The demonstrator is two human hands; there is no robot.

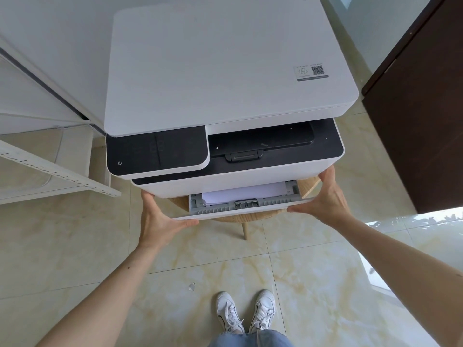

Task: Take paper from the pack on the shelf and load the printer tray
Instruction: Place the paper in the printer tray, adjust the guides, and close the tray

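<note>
A white printer (225, 71) with a black control panel stands on a round wooden stool (308, 187). Its paper tray (240, 211) is partly pulled out at the bottom front, and a stack of white paper (245, 194) lies inside it. My left hand (157, 219) holds the tray's left front corner, thumb along the front panel. My right hand (328, 196) holds the right front corner the same way. The paper pack is not in view.
A white metal shelf (57, 171) stands at the left, close to the printer. A dark brown cabinet (426, 121) rises at the right. Beige floor tiles and my white shoes (245, 311) lie below.
</note>
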